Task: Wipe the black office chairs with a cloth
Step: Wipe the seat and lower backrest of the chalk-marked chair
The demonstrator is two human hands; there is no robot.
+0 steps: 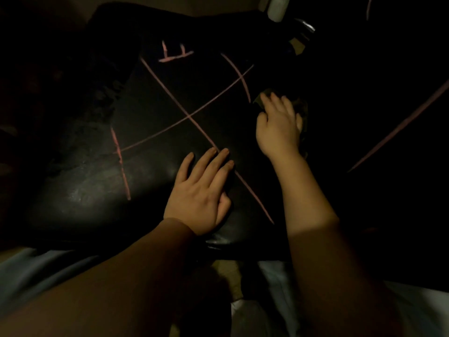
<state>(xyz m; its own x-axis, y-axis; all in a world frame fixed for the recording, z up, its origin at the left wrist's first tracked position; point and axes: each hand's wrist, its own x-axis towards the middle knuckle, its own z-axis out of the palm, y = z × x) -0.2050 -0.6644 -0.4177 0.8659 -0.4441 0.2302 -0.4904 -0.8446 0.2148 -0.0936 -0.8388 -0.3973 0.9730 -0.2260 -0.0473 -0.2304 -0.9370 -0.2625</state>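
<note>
Head view, near to far. At the lower edge lie the person's pale clothing and both forearms, reaching forward over the front lip of a black chair seat.

The left hand rests flat on the near part of the seat, its fingers straight and released, grasping nothing; it appears to steady the chair.

Farther in, at the right edge of the seat, the right hand presses a dark cloth against the upholstery, with its fingers spread over the cloth rather than clenched round it, as far as the dim light allows. Pink chalk lines cross the seat in an X, with shorter marks at the sides and far end; most look unwiped.

Beyond, to the right, a second chair carries its own pink line; a pale cylinder stands at the top edge.

Risks, as judged:
- **Cloth slipping.** It sits at the seat's edge under an open palm, so a stroke outward may push it off between the chairs.
- **Chair shifting.** An office chair may roll or swivel if the left hand lifts.
- **Missed chalk.** Dark cloth on dark upholstery in poor light makes smears easy to overlook.
- **Smudging.** The left palm covers one line and may smear it.
</note>
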